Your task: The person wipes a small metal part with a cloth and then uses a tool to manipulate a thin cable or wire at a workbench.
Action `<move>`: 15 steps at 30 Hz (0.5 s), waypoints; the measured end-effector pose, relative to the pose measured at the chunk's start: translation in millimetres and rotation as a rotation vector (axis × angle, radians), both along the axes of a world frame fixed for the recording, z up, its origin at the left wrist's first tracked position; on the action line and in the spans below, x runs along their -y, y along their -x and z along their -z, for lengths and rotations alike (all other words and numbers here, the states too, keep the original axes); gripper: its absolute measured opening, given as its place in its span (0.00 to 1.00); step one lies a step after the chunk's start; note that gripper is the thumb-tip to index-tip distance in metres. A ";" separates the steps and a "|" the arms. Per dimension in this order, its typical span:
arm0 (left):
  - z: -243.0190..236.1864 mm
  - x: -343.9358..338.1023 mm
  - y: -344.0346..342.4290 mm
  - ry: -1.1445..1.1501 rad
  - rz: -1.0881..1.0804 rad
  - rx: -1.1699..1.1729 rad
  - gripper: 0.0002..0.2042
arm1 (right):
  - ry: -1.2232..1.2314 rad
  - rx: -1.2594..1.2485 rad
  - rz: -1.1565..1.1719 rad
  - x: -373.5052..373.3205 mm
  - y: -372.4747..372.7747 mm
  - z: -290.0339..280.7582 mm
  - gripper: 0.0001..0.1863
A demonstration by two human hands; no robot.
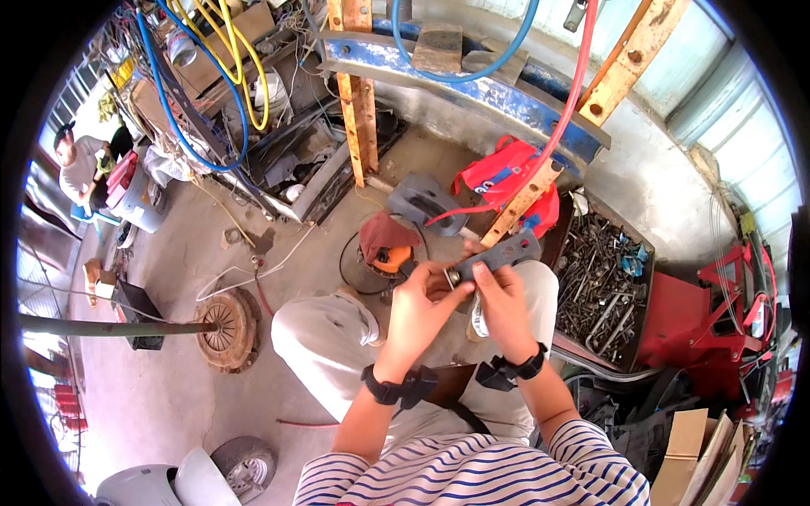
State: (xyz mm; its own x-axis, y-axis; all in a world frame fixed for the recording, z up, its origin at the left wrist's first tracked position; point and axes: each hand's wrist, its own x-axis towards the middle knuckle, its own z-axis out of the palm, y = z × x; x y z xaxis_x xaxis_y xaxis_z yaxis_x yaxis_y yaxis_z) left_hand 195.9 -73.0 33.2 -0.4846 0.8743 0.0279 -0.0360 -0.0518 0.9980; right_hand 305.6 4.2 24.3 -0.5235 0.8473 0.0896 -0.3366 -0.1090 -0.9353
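A dark grey flat metal bar with holes (511,250) is held between my two hands above my knees, tilted up to the right. My left hand (422,308) pinches its near left end, beside a small brass-coloured round piece (453,276) that seems to sit on the bar. My right hand (504,305) grips the middle of the bar with the thumb on top; its other fingers are mostly hidden. Just beyond my hands, an orange tool with a maroon cloth (386,239) over it rests on the floor.
A tray of loose bolts and metal parts (603,287) lies to the right, next to a red metal machine (688,316). Ahead are a red bag (498,179) and a blue beam (523,93). Hoses hang overhead. A round clutch-like plate (228,331) and a seated person (84,164) are left.
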 end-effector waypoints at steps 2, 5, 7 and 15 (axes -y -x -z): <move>-5.3 2.2 -3.3 0.090 -0.032 -0.200 0.19 | -0.016 0.078 -0.038 3.2 10.6 0.2 0.19; 5.9 -3.1 3.6 0.018 0.068 -0.338 0.16 | 0.047 0.009 -0.112 -8.7 3.6 12.2 0.18; 12.9 -7.4 14.1 0.000 0.124 -0.351 0.13 | 0.071 -0.005 0.003 -17.9 -3.7 5.3 0.19; 46.3 -60.7 99.5 -0.035 0.094 -0.429 0.08 | -0.443 0.715 0.308 -141.6 -80.0 -46.1 0.21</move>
